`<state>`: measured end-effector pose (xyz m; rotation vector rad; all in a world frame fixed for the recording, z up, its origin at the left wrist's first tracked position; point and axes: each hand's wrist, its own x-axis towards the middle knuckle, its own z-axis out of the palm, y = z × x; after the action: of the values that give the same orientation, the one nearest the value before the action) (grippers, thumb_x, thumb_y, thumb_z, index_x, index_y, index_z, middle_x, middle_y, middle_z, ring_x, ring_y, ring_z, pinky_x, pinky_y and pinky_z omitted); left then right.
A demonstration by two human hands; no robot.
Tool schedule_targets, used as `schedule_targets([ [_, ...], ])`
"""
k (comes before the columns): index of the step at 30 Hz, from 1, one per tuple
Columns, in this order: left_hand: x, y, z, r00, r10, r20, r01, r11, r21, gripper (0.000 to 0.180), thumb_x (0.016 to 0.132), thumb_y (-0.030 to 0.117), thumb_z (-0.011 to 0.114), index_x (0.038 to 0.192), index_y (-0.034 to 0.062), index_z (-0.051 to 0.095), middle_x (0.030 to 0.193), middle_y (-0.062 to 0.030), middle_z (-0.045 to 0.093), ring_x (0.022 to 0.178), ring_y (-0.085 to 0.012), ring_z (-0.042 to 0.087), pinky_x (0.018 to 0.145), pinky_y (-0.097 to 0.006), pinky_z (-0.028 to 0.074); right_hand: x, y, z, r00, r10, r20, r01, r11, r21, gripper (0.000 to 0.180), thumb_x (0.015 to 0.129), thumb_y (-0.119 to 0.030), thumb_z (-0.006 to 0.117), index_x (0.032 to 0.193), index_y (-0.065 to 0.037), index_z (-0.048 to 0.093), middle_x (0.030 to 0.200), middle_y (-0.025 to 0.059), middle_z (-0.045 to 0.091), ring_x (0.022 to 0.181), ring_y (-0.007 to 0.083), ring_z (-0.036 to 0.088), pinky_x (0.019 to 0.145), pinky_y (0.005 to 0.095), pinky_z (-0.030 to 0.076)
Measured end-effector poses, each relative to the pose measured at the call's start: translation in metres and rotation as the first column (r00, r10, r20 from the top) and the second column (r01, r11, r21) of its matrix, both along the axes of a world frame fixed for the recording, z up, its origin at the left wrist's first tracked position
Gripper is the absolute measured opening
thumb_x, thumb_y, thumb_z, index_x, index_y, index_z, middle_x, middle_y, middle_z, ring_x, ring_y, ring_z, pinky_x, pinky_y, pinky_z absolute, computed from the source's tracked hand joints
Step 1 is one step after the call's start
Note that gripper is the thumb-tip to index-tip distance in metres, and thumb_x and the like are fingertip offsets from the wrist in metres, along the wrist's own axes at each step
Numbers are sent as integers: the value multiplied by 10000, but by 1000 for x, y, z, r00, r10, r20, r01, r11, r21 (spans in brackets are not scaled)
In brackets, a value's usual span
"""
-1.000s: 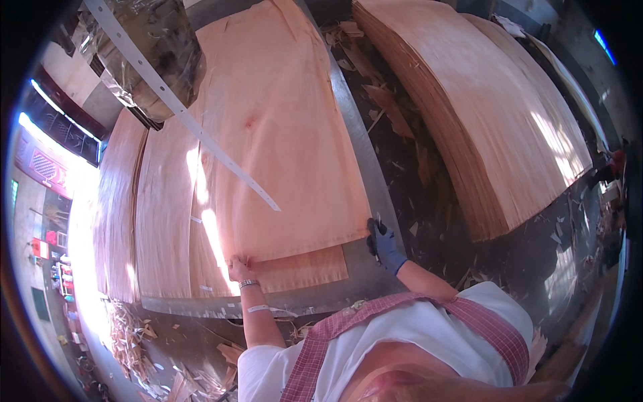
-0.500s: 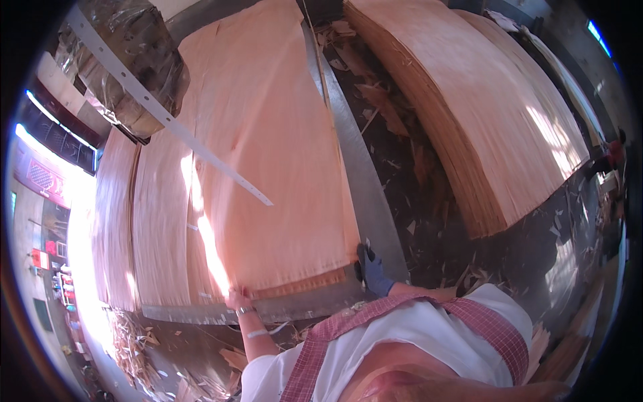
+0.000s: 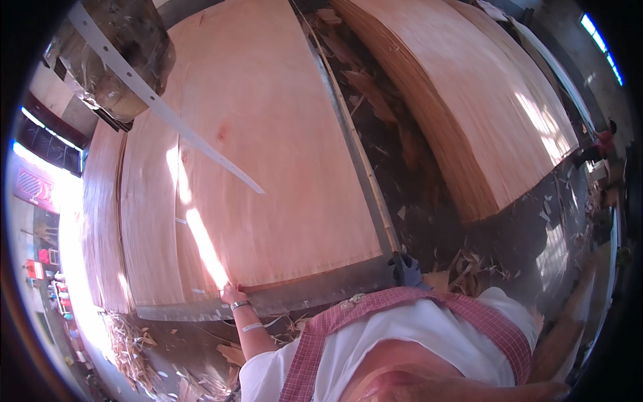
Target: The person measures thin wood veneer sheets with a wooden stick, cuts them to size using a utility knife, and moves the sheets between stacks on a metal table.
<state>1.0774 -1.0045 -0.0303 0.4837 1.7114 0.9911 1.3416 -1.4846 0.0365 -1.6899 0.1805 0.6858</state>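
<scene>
The wood sheet point(image 3: 281, 181) lies ahead of us, its long axis running away.
Our bare left hand point(image 3: 233, 294) pinches its near-left corner; our gloved right hand point(image 3: 408, 271), farther off, is at the narrow strip's point(image 3: 368, 171) near end, grip unclear.

A single wide fisheye view looks steeply down from the wearer's head, facing forward along the wood veneer sheet point(image 3: 288, 161); the white T-shirt point(image 3: 402, 323) and red checked apron point(image 3: 395, 297) lie close beneath the lens, the veneer stack point(image 3: 469, 100) on the right farther off, and straight edges bow toward the dark round rim
</scene>
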Motion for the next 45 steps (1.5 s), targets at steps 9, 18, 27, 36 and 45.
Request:
schedule_targets([
  [9,6,-29,19,989,-150,14,151,987,-49,363,876,478,650,908,123,578,799,-5,610,574,-96,533,409,-220,342,126,-160,-117,782,99,615,278,827,-488,363,909,-267,667,1120,7,556,929,191,648,784,282,616,708,401,494],
  [18,103,-218,61,917,-351,190,373,924,-91,389,927,485,595,1120,147,608,1024,30,669,809,-68,622,444,-181,335,461,-347,-19,643,536,548,307,475,-825,394,936,-433,546,1019,-63,655,802,155,668,720,287,649,653,393,502],
  [27,188,-298,58,964,-246,-104,223,956,-190,239,839,260,747,888,95,580,721,18,584,596,-97,575,403,-193,305,608,-211,-52,361,786,502,155,481,-863,231,910,-160,495,1097,-117,624,985,169,635,925,352,610,793,447,500],
  [36,196,-299,48,928,-276,-251,222,949,-226,159,814,193,699,814,91,576,622,13,515,445,-93,476,343,-233,355,530,208,-10,44,745,665,-436,613,-659,411,849,-254,635,1240,-152,563,1192,163,549,1082,360,559,868,468,502],
  [45,215,-313,49,997,-49,-59,35,977,-212,235,817,232,710,772,90,528,615,1,512,450,-127,474,372,-287,372,636,453,-16,-303,735,607,-285,537,-794,438,898,-281,582,1311,-151,511,1361,143,475,1225,350,469,952,500,437],
])
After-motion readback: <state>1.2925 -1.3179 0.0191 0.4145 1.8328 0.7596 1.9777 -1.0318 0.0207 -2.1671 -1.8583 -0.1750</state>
